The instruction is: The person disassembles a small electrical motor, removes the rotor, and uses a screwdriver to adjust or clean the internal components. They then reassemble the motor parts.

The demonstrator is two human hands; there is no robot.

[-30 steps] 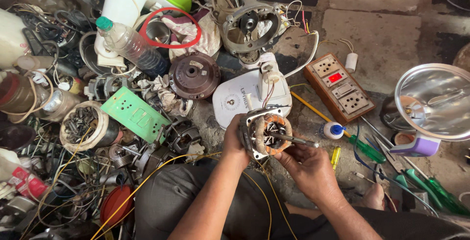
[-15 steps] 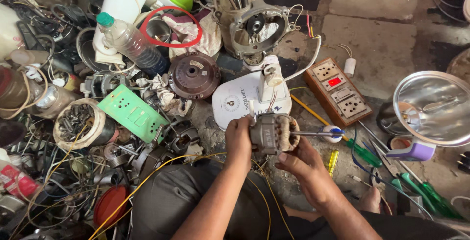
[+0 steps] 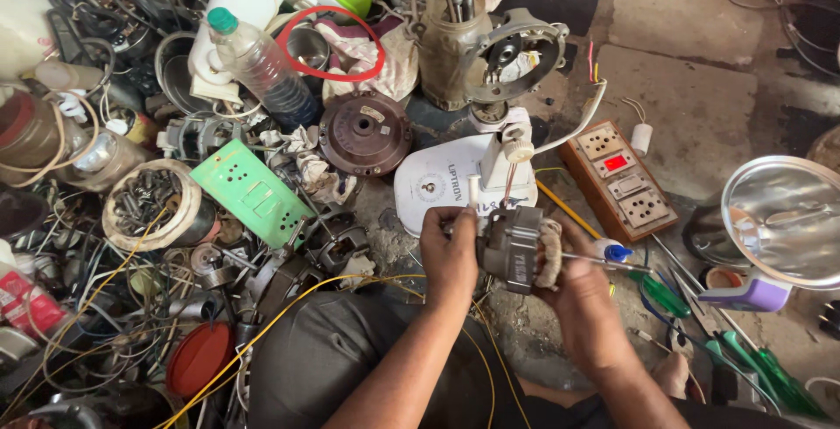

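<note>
Concrete workshop floor, stained, seen from above; I log what lies around the seated person's knees.

Item one: small electric motor (image 3: 516,250), grey laminated stator with pale windings at its right end, held above the floor in the near centre. Left hand (image 3: 451,254) is closed around its left end. Right hand (image 3: 582,298) cups the winding end from below and behind; I cannot tell whether its fingers also pinch the thin metal shaft (image 3: 604,260) that sticks out to the right.

Item two: white fan base (image 3: 459,180), just beyond the motor, with thin wires running down toward it.

Item three: wooden switchboard (image 3: 617,180) with sockets and a red switch, far right of the motor.

Item four: screwdrivers, green handles (image 3: 665,293), on the floor near right, just beside the right hand.

Item five: green socket plate (image 3: 249,191), plastic bottle (image 3: 258,66), brown round motor cover (image 3: 366,132), and a tin of screws (image 3: 149,206), all left and far left.

Item six: yellow wire (image 3: 289,315) looping across the lap.

Risks, as I judge them: the thin wires to the fan base could snag or tear if the motor is turned; the fragile windings could be bruised under the palm; the motor could drop onto the tools.

Open room: bare concrete far right beyond the switchboard; left side is packed solid, no passage.
</note>
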